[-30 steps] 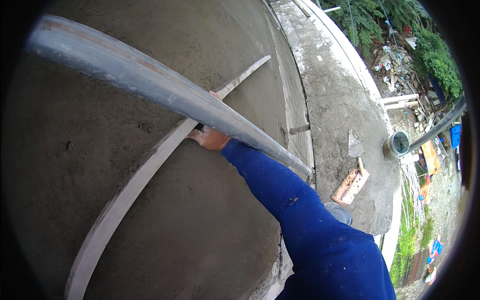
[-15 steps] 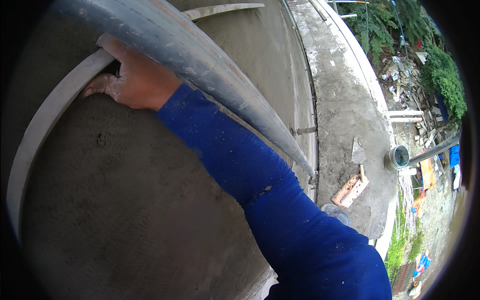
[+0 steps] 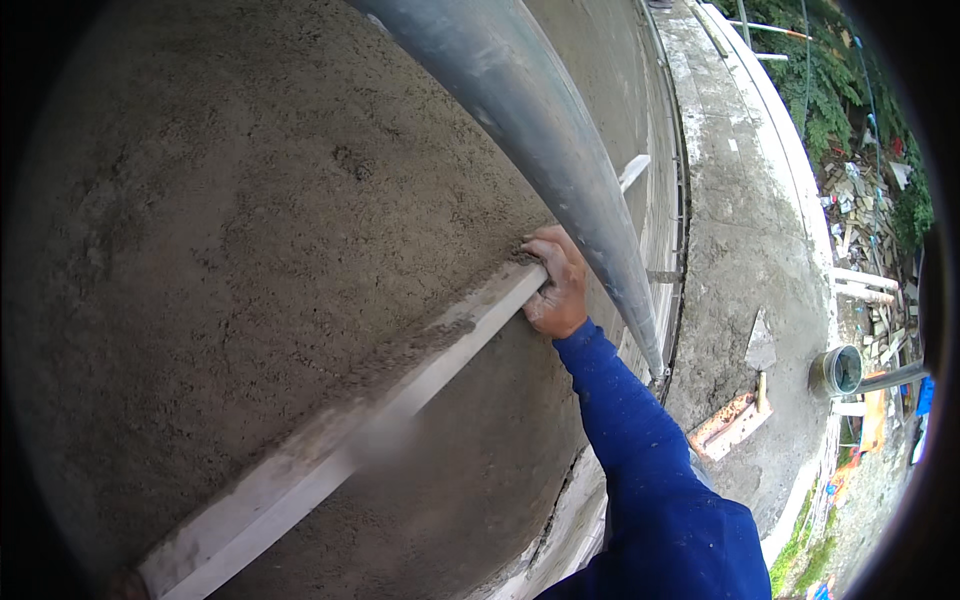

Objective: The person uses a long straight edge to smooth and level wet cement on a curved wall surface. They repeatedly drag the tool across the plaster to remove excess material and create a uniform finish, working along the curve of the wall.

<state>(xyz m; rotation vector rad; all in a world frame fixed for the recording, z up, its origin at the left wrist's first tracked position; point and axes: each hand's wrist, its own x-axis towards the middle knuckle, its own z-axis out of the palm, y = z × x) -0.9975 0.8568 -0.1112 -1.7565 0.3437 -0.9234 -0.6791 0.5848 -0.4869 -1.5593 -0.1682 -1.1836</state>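
My right hand [image 3: 560, 285], in a blue sleeve, is closed around a long pale straightedge [image 3: 400, 400]. Its fingers curl over the upper edge and the thumb lies below. The straightedge lies slantwise against a grey plastered wall [image 3: 270, 220], from the lower left up toward a metal pole. Wet mortar [image 3: 440, 335] has gathered along its upper side. A pale piece [image 3: 633, 172], seemingly its far end, shows beyond the pole. At the lower left end a dim brownish patch [image 3: 128, 584] touches the straightedge; whether it is my left hand I cannot make out.
The thick metal pole [image 3: 560, 150] crosses close in front of the wall, beside my right hand. On the concrete ledge [image 3: 740, 210] at right lie a pointed trowel [image 3: 762, 345] and a mortar-smeared float [image 3: 730, 425]. A bucket [image 3: 838, 370] stands at the ledge's edge, above rubble and greenery.
My right hand has moved right and downward in the picture, still gripping the straightedge. The straightedge has come with it, and mortar now shows along its upper side. The view has shifted.
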